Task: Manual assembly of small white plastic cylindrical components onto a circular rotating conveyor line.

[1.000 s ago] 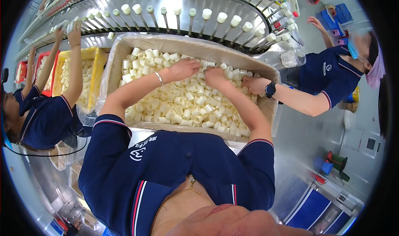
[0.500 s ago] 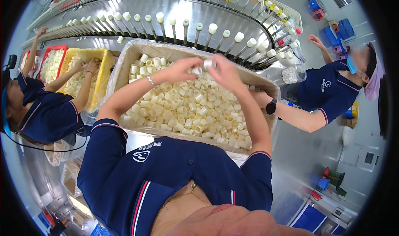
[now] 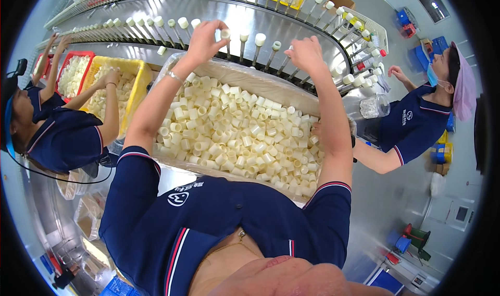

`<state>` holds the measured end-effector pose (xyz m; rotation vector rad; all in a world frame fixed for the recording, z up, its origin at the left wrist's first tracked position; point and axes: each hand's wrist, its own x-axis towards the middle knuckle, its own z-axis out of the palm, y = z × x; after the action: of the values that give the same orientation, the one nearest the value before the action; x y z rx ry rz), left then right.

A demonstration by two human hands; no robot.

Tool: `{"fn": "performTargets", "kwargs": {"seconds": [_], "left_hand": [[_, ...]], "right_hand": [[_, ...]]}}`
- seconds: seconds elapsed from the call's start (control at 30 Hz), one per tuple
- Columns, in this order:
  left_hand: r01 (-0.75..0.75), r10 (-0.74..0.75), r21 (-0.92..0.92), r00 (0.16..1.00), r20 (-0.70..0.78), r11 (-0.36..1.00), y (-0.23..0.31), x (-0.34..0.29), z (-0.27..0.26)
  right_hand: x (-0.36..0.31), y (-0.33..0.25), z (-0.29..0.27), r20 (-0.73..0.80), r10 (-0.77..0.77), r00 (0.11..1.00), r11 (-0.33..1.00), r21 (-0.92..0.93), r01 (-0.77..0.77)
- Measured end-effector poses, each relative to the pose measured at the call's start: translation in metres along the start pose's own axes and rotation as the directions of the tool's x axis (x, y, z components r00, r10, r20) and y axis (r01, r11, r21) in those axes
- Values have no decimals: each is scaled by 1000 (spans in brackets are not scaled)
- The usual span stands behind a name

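My left hand (image 3: 204,41) is at the near row of upright metal rods, fingers closed on a cream plastic sleeve (image 3: 225,34) at a rod's top. Farther right, my right hand (image 3: 308,54) is closed at the top of another rod (image 3: 284,65). A small pale piece shows at its fingertips, mostly hidden. Between my hands, several rods carry short white sleeves such as this one (image 3: 260,39). Below my hands stands a large plastic-lined box (image 3: 172,61), filled with loose cream sleeves (image 3: 234,129).
A co-worker at left reaches into a yellow basket (image 3: 136,79) of sleeves, beside a red basket (image 3: 83,56). At right, another co-worker (image 3: 416,108) has an arm at the box's right end. A clear jar (image 3: 376,106) stands near the curved rod line.
My hands have parted from close together above the box. They moved forward to separate rods, left hand to the left, right hand to the right.
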<state>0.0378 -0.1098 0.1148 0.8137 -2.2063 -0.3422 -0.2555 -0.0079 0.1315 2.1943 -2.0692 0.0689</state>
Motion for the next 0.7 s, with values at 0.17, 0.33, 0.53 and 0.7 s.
{"fn": "performTargets", "kwargs": {"seconds": [0.17,0.33,0.53,0.7], "left_hand": [[23,-41,109,986,161,994,-16,37,32],[-66,-9,168,911,412,984,8,64,46],[24,-47,120,980,196,992,27,50,54],[-29,49,-296,997,58,955,23,25,64]], "right_hand": [[-28,9,11,-332,-15,943,998,-56,-3],[-80,-28,-3,-640,-120,759,947,155,280],[-153,-44,86,-242,-73,967,965,226,130],[-168,-57,167,-48,119,992,993,5,-119]]}}
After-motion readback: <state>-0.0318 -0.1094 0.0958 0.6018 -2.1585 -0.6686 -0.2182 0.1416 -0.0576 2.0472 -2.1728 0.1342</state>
